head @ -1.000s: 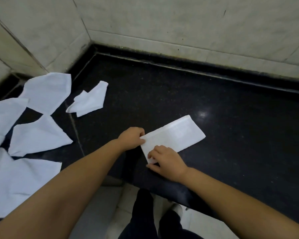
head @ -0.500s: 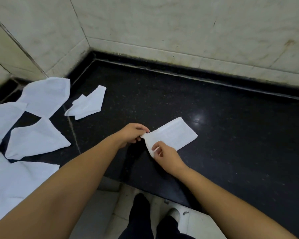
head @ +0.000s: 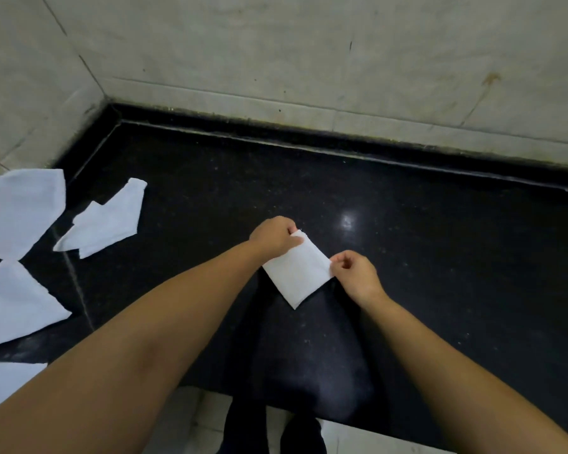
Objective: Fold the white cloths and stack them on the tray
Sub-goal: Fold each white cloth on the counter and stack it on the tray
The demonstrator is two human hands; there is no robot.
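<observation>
Both hands, left [head: 274,236] and right [head: 355,274], pinch opposite corners of folded cloth [head: 296,272] over bare counter [head: 440,257]

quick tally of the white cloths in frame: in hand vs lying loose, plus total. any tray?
Folded cloth held in both hands: 1, the folded cloth, pinched by the left hand and right hand.
Loose cloths lying at left: 4, namely far cloth, crumpled cloth, triangular cloth, near cloth.
Trays: 0 in view.
Total cloths: 5.
</observation>
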